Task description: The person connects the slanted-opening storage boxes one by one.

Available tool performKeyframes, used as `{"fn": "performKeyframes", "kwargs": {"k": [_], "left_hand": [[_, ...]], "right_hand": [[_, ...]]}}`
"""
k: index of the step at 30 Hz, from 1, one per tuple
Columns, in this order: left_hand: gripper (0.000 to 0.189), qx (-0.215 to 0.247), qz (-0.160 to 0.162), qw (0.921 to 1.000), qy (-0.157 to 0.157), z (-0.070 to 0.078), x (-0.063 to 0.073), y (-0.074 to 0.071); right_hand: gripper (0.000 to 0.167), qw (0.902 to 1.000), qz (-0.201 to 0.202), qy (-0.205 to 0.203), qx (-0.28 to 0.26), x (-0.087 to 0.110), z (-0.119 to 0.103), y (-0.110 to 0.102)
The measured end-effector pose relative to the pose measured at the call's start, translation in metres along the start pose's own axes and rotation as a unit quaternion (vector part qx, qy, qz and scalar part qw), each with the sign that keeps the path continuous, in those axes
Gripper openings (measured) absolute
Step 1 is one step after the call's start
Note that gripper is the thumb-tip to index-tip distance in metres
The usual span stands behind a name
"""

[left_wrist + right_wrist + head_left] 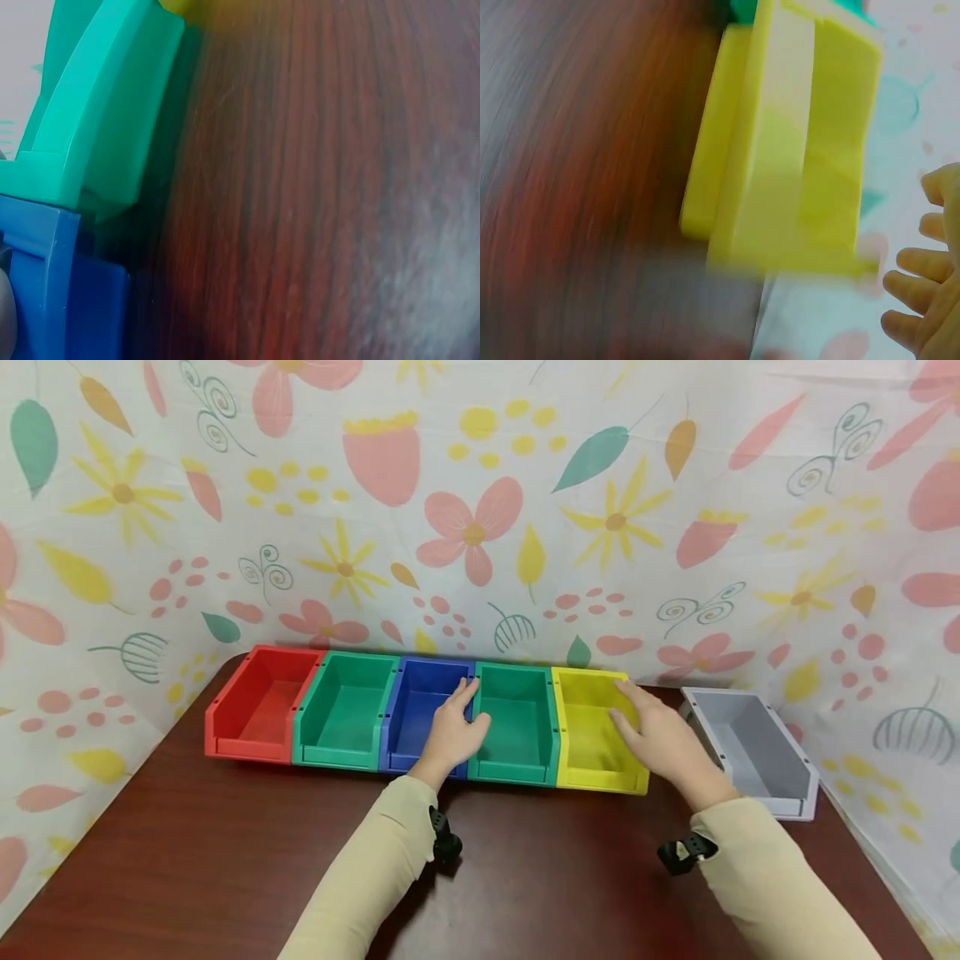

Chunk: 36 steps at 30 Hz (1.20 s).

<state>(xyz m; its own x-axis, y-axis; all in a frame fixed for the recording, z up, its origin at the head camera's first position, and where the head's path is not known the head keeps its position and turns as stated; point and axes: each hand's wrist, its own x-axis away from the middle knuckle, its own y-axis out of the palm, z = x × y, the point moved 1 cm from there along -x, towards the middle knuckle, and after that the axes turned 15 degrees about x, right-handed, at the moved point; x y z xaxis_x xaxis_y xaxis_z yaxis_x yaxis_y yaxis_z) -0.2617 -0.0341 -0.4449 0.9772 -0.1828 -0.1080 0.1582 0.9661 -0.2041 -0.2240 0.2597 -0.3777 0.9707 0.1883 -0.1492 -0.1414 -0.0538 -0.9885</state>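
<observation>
My left hand [456, 731] is above the blue bin [431, 693] and the right-hand green bin [517, 714], its fingers stretched out and nothing held. Whether its fingertips touch the wall between those bins, I cannot tell. At the right side of the yellow bin [592, 718] is my right hand [667, 743], fingers extended. In the right wrist view this hand [930, 277] looks apart from the yellow bin [772, 165], which is blurred. The left wrist view has the green bin [112, 112] against the blue bin [45, 277].
Left of the blue bin, another green bin [348, 710] and a red bin [273, 702] continue the row. A grey bin [750, 752] stands separately, angled, at the right. All rest on a dark wooden table [547, 868] before a flowered cloth [465, 443].
</observation>
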Motion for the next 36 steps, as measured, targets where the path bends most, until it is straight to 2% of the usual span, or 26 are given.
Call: {"fn": "performKeyframes", "kwargs": {"k": [5,10,13,15,17,20,23,30,36], "left_hand": [[0.059,-0.015,0.005,0.9998,-0.009,-0.001,-0.002,-0.009],[0.060,-0.018,0.008,0.9998,-0.002,-0.006,-0.002,-0.020],[0.060,-0.019,0.008,0.9998,0.005,-0.007,-0.003,-0.024],[0.060,-0.019,0.009,0.9998,0.005,-0.007,-0.002,-0.026],[0.060,-0.018,0.011,0.9998,0.003,-0.007,-0.002,-0.027],[0.059,-0.012,0.019,0.9997,-0.001,-0.007,-0.001,-0.028],[0.059,-0.014,0.021,0.9997,-0.005,-0.005,0.001,-0.028],[0.059,-0.017,0.024,0.9994,-0.016,-0.005,0.000,-0.025],[0.059,-0.011,0.031,0.9994,-0.011,-0.004,0.000,-0.028]], "right_hand": [[0.060,0.9993,0.000,0.036,0.008,0.016,0.043,-0.014],[0.068,0.9949,0.009,0.097,0.024,0.038,0.106,-0.017],[0.076,0.9889,-0.012,0.145,0.030,0.053,0.145,-0.014],[0.075,0.9847,-0.032,0.170,0.025,0.062,0.163,-0.011],[0.067,0.9812,-0.039,0.189,0.013,0.068,0.172,-0.008],[0.049,0.9795,-0.008,0.201,0.008,0.070,0.172,-0.005],[0.043,0.9791,0.014,0.203,-0.002,0.069,0.163,-0.003],[0.046,0.9777,0.019,0.201,-0.059,0.056,0.134,0.001],[0.052,0.9648,0.019,0.208,-0.159,0.041,0.112,0.003]]}}
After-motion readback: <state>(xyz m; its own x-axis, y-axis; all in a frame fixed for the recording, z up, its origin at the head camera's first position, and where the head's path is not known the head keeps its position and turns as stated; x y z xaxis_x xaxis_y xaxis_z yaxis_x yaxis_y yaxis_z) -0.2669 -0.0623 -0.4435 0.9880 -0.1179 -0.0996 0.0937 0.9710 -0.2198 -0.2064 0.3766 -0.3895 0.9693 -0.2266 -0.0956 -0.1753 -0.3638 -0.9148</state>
